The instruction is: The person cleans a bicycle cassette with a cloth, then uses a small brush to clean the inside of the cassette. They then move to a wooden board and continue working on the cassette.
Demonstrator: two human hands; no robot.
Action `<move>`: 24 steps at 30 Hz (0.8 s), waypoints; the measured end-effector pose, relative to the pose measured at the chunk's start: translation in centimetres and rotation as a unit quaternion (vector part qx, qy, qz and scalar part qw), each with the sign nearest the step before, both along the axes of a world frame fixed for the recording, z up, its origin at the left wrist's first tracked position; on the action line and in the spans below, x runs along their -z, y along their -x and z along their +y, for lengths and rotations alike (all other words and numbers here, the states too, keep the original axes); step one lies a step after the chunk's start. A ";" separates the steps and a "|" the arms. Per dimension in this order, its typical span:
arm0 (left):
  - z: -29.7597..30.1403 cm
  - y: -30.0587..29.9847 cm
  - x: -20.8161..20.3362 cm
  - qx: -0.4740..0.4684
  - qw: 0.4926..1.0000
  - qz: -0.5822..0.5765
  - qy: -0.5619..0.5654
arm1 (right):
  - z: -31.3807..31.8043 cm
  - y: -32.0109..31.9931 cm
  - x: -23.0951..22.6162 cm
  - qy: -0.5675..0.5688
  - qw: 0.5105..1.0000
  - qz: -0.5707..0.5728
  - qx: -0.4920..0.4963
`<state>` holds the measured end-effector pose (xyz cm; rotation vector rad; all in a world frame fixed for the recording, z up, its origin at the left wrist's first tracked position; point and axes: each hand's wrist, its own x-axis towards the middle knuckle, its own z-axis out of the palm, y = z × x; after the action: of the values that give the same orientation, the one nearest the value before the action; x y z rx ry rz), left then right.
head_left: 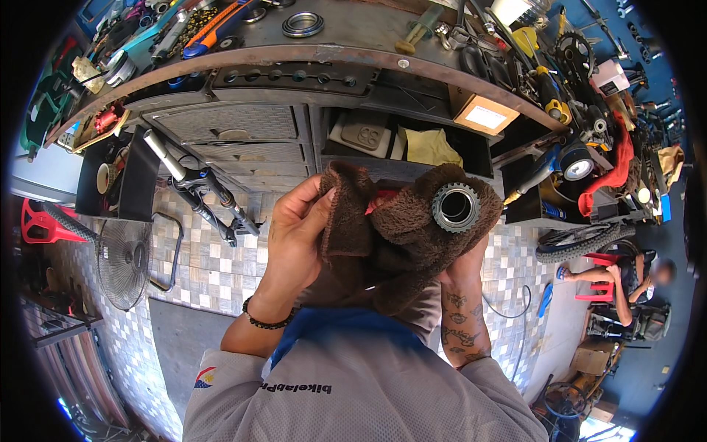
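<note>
While pinching one end of a brown cloth (pixel 401 221) between the thumb and fingers of the left hand (pixel 298 210), supports the bunched other end from underneath with the right hand (pixel 475 258). Holds, within that right-hand bunch, a round toothed metal part (pixel 440 210), with its dark open bore facing up toward the camera and with brown folds gathered about its outer side. Cannot tell the exact closing of the right hand, largely hidden beneath the fabric. Lets the cloth sag between both hands, in front of the table (pixel 368 22). Wears a dark beaded bracelet (pixel 265 320) on the left wrist and a grey shirt (pixel 353 409). Faces, on the table, a metal ring (pixel 303 32) lying near the front edge, an orange-and-blue tool (pixel 217 29) to its left and a syringe-like tool (pixel 420 29) to its right. Has, below the tabletop and just beyond the cloth, an open drawer (pixel 475 151) with a grey case (pixel 361 136) and a piece of yellow material (pixel 433 147) inside, beside a column of closed drawers (pixel 236 121). Has a bicycle fork (pixel 193 180) upright near those drawers and a round fan (pixel 124 254) farther left, over the tiled floor (pixel 202 283). Has, off to the right, a tyre (pixel 578 255), another person (pixel 624 309) seated on a red stool (pixel 602 259), and a blue object (pixel 546 300) lying on the floor.
</note>
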<state>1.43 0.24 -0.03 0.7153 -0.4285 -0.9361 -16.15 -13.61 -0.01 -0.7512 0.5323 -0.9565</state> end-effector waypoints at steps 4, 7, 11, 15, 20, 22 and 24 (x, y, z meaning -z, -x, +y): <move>0.1 0.0 0.1 -0.001 1.000 0.004 -0.009 | 0.0 0.1 -0.2 0.014 1.000 -0.008 -0.011; 0.1 0.0 0.0 -0.002 1.000 0.001 -0.013 | 0.0 0.1 -0.2 0.010 0.999 -0.024 -0.024; 0.1 0.1 -0.1 -0.004 1.000 -0.002 -0.023 | 0.1 0.1 -0.2 0.006 1.000 -0.023 -0.019; 0.2 0.0 -0.2 -0.004 1.000 0.000 -0.018 | 0.2 0.1 -0.3 0.015 0.999 -0.016 -0.026; 0.3 0.0 0.0 -0.005 1.000 -0.013 -0.015 | 0.3 0.1 -0.4 0.018 0.999 -0.021 -0.021; 0.3 0.0 -0.1 -0.007 1.000 -0.009 -0.009 | 0.3 0.2 -0.3 0.019 0.999 -0.016 -0.021; 0.3 0.0 -0.1 -0.010 1.000 0.013 0.003 | 0.3 0.2 -0.2 0.016 1.000 0.000 -0.010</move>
<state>1.47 0.50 0.06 0.7009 -0.4007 -0.9236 -16.37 -13.35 0.16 -0.7849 0.5088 -0.9478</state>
